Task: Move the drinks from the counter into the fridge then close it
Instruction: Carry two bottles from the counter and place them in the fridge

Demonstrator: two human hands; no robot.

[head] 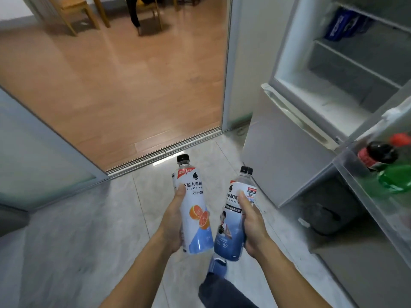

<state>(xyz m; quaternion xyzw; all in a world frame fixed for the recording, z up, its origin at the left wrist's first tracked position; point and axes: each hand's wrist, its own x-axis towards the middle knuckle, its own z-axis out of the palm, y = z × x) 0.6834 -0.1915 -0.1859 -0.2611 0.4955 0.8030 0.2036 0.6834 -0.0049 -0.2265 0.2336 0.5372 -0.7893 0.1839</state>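
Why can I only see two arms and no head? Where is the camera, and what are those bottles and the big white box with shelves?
The camera sits on the person's head and looks down, so you see only their arms. The left hand holds a bottle with orange slices on its label. The right hand holds a bottle with a blue label. Both have black caps. The white box on the right is a fridge with its upper door open. Its door shelf already holds a dark cola bottle and a green bottle. Ahead, a doorway leads to a room with a wooden floor.

Glossy plastic bottles, polished wood floor, matt grey tiles.
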